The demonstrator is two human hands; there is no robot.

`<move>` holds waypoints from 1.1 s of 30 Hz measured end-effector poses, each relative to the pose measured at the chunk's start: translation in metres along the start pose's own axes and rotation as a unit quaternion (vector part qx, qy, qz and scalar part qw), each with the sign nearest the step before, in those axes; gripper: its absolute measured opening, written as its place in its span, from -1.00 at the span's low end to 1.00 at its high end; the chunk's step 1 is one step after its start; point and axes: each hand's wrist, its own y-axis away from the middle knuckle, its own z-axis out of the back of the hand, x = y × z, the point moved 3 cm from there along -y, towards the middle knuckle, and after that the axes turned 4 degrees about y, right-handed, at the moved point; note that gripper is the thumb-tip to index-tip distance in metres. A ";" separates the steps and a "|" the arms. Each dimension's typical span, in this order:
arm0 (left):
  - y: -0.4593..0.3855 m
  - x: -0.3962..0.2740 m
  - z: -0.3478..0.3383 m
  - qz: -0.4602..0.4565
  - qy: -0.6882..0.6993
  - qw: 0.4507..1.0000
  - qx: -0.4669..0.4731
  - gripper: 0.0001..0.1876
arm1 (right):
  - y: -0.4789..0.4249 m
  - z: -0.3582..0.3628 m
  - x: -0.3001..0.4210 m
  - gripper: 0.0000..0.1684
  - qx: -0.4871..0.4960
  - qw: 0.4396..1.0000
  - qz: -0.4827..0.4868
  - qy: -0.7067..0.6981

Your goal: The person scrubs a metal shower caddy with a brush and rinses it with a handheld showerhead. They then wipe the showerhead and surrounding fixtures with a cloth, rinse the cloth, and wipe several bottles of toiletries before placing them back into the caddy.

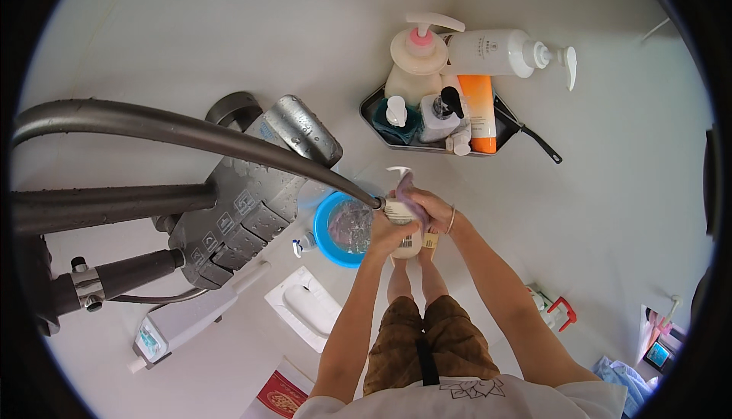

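My left hand (pixel 390 232) is closed around a white pump bottle (pixel 407 247) that bears a printed label and a barcode. My right hand (pixel 430 207) presses a purple cloth (pixel 407 190) against the bottle's upper side, just below its white pump head. The bottle's far side is hidden by the cloth and fingers. Close to the left hand, the end of a dark shower hose crosses in front. Beyond it on the floor stands a blue basin (pixel 321 247) with water and a pinkish cloth in it.
A corner shelf (pixel 394 145) holds several pump bottles and an orange tube (pixel 479 111); a black-handled tool hangs at its edge. The wet shower fixture (pixel 229 213) and its hose (pixel 189 130) fill the left. A squat toilet (pixel 306 307) and a red-handled container (pixel 563 313) are lower down.
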 end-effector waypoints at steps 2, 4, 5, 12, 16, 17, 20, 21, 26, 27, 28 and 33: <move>0.003 0.000 -0.002 -0.007 -0.061 0.998 -0.014 -0.43 | -0.004 0.007 0.009 -0.51 0.017 0.995 -0.004 0.099; -0.005 0.015 0.001 -0.007 -0.058 0.998 0.019 -0.35 | -0.008 0.004 0.020 -0.54 0.018 0.988 0.001 0.154; -0.010 0.026 0.004 -0.007 -0.057 0.998 0.034 -0.31 | -0.012 -0.001 0.024 -0.55 0.009 0.987 0.008 0.158; -0.005 0.053 0.018 -0.029 0.200 0.975 -0.095 -0.52 | -0.046 -0.032 0.033 -0.72 -0.115 0.917 0.183 0.334; 0.007 0.067 0.029 0.024 0.510 0.858 -0.051 -0.52 | -0.062 -0.042 0.038 -0.70 -0.138 0.949 0.122 0.256; 0.009 0.047 0.015 0.031 0.517 0.853 -0.065 -0.52 | -0.078 -0.022 0.031 -0.67 -0.131 0.966 0.131 0.181; 0.016 0.035 0.007 0.005 0.558 0.824 -0.102 -0.58 | -0.084 -0.024 0.037 -0.61 -0.199 0.964 0.106 0.138; 0.022 0.037 0.008 -0.030 0.476 0.870 -0.128 -0.56 | -0.082 -0.028 0.040 -0.58 -0.243 0.954 0.091 0.154; 0.028 0.039 0.005 -0.024 0.260 0.942 -0.211 -0.26 | -0.063 -0.017 0.026 -0.69 -0.163 0.978 0.112 0.065; 0.027 0.043 0.006 -0.017 0.231 0.949 -0.214 -0.25 | -0.047 -0.025 0.031 -0.67 -0.130 0.985 0.108 0.041; 0.027 0.040 0.004 0.007 0.234 0.951 -0.203 -0.24 | -0.037 -0.025 0.033 -0.51 -0.128 0.983 0.093 0.089; 0.025 0.056 0.004 0.072 0.195 0.972 -0.111 -0.28 | -0.012 -0.027 0.042 -0.47 -0.104 0.951 0.104 0.273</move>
